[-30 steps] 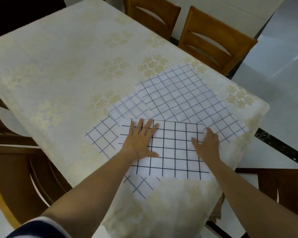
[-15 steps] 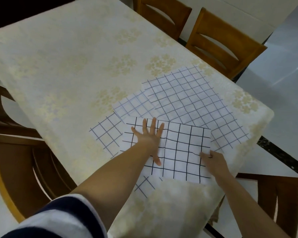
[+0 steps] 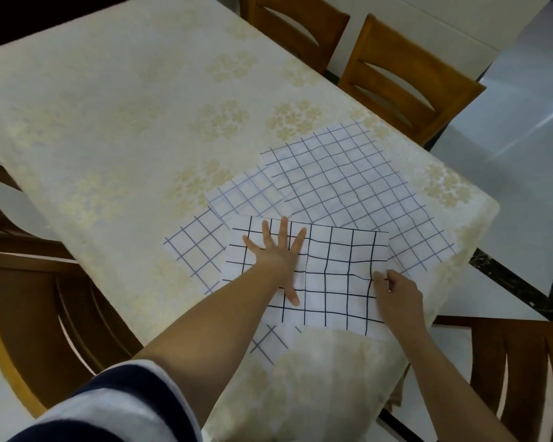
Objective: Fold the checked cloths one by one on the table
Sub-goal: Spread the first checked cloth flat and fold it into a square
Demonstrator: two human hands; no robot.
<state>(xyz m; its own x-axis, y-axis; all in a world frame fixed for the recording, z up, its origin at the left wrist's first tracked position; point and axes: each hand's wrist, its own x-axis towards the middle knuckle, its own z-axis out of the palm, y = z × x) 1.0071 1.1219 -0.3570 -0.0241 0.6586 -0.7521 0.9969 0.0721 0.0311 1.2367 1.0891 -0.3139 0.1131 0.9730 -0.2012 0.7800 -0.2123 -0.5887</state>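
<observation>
Left hand [image 3: 276,253] spread flat with fingers straight, pressed on bold-checked cloth [image 3: 332,282], cloth laid by the table's [image 3: 109,122] near right corner, its right edge pinched by curled right hand [image 3: 396,295], paler checked cloths [image 3: 332,180] spread beneath, toward the right edge.

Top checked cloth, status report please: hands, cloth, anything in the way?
Left hand flat, fingers spread, pressing top cloth. Right hand pinching its right edge. Cloth lies over other checked cloths; nothing else on it.

wooden chairs [image 3: 409,87] around table [image 3: 109,122], pale glossy floor [image 3: 508,129]
</observation>
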